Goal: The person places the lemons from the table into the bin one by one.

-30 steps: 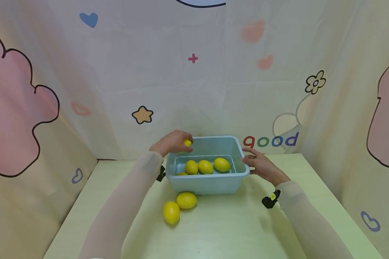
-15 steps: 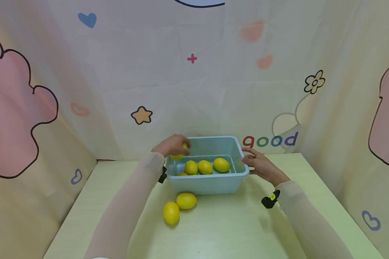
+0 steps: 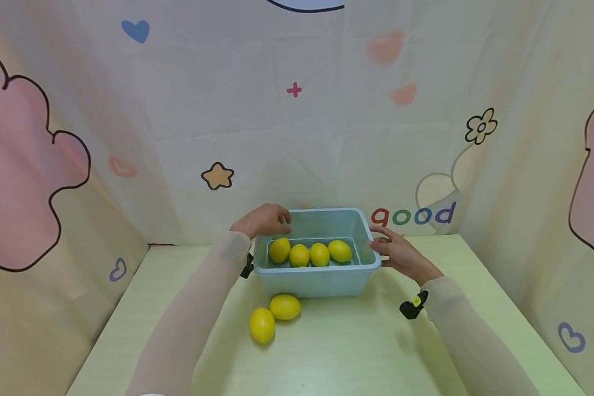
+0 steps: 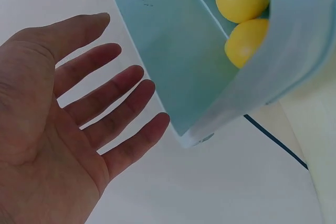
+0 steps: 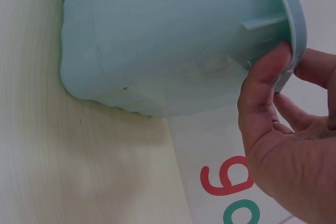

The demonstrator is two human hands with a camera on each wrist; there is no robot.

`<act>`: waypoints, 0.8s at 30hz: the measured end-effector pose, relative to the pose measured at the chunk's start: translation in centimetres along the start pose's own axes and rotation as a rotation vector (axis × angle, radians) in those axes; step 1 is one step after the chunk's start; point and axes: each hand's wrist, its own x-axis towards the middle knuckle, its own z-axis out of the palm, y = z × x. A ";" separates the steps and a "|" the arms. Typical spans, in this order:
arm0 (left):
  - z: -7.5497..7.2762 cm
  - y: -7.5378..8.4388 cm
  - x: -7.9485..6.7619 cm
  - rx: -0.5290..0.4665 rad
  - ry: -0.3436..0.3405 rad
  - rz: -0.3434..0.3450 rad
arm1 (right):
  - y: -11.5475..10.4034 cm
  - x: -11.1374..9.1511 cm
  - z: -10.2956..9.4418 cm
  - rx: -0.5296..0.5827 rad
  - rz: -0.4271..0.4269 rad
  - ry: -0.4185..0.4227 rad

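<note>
A light blue plastic bin [image 3: 317, 283] stands on the table, with several yellow lemons [image 3: 279, 251] lying in a row inside it. My left hand [image 3: 267, 220] hovers at the bin's far left corner. In the left wrist view its fingers [image 4: 121, 93] are spread, the palm bare, the tips close to the rim. At the other end, my right hand [image 3: 401, 256] grips the bin's right rim. The right wrist view has the thumb [image 5: 262, 87] tucked beneath the rim and a finger on its other side. Two more lemons [image 3: 285, 307] lie on the table before the bin.
The pale wooden table [image 3: 356, 346] ends at a printed curtain [image 3: 317, 137] close behind the bin. Curtains also hang along both sides. The nearer loose lemon [image 3: 262, 325] lies to the right of my left sleeve [image 3: 188, 319].
My left hand has let go of a lemon, which now lies at the left end inside the bin. Lemons in there have shifted slightly right. My right hand has stayed on the rim.
</note>
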 end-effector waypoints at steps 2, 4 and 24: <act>-0.1 0.1 -0.2 0.011 0.000 -0.005 | 0.0 0.0 0.0 0.004 0.002 -0.002; -0.1 0.1 -0.4 0.020 0.002 -0.009 | 0.0 0.0 0.1 0.005 0.003 -0.002; -0.9 1.4 -3.9 0.136 0.034 0.053 | -0.4 0.0 0.0 -0.002 -0.002 -0.007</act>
